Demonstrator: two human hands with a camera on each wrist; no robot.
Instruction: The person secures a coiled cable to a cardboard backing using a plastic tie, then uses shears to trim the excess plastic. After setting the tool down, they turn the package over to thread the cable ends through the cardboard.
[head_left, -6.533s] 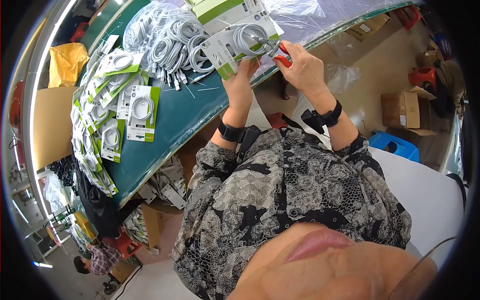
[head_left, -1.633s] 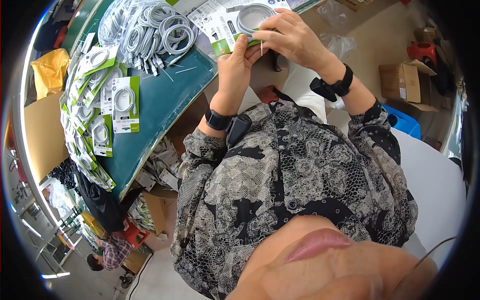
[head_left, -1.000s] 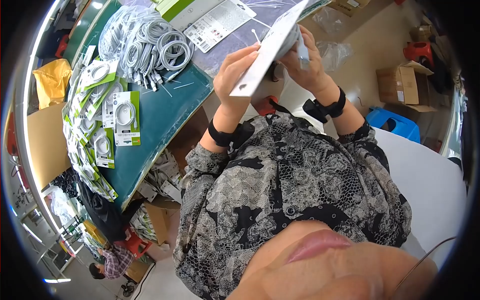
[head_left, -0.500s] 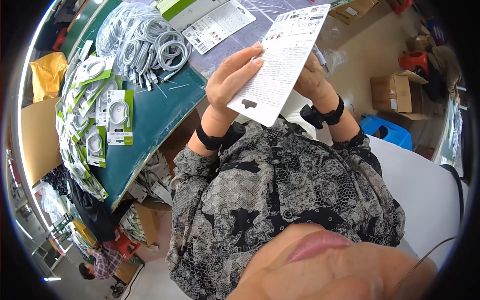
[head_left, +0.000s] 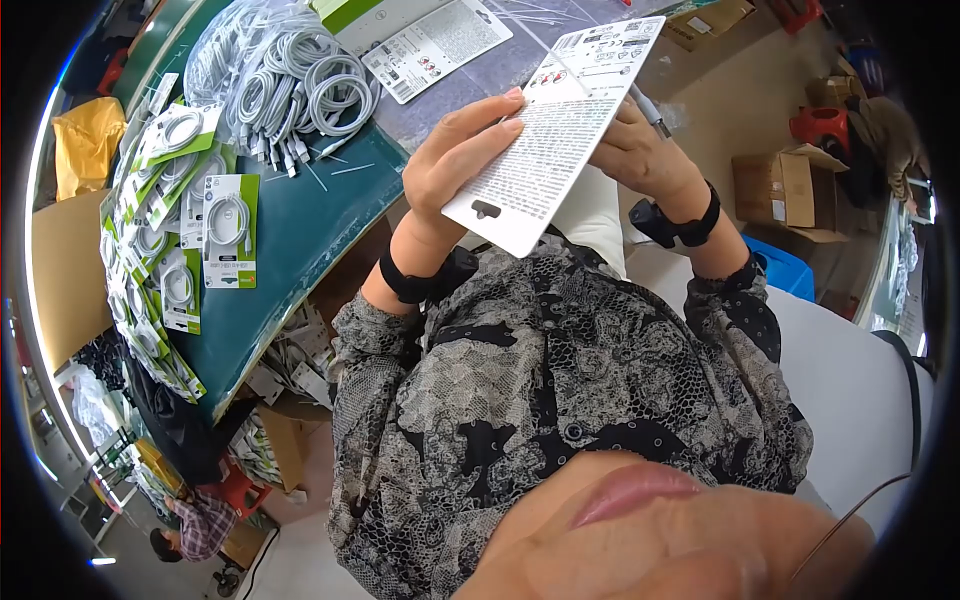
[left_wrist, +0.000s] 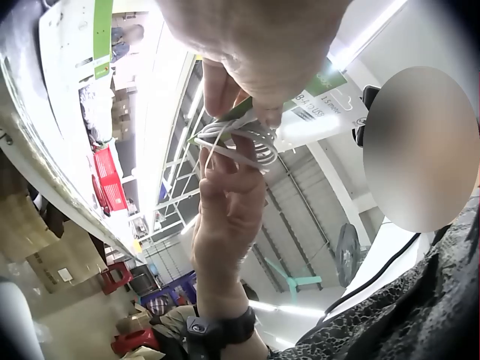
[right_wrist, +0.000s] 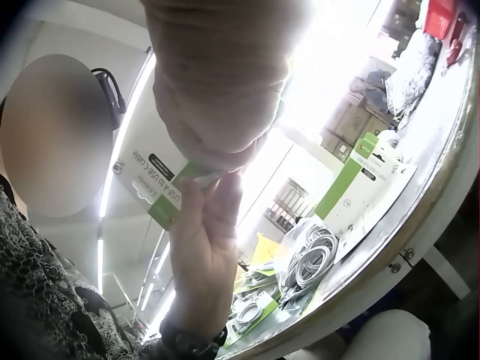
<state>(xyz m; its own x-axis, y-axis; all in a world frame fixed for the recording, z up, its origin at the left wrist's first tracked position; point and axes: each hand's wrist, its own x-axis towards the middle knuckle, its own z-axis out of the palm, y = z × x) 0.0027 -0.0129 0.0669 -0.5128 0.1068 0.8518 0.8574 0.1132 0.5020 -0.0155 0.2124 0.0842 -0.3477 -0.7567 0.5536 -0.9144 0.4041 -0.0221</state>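
In the head view my left hand pinches a white packaging card by its long edge. Its printed back faces up, and the hang-hole end tilts toward my body. My right hand is partly hidden behind the card. The left wrist view shows a coiled grey-white USB cable on the card's front, gripped by the right-hand fingers. A thin white cable tie sticks up by the card's far end. A cable plug juts out past the right-hand fingers.
A second card lies face down on the table beside a green-and-white box. Bagged coiled cables sit to the left, with a heap of carded cables beyond. Cardboard boxes and a blue stool stand at right.
Red-handled pliers were in my right hand at the cable coil; they have left it. The card has been turned from its front to its back, and my left hand's grip has shifted.
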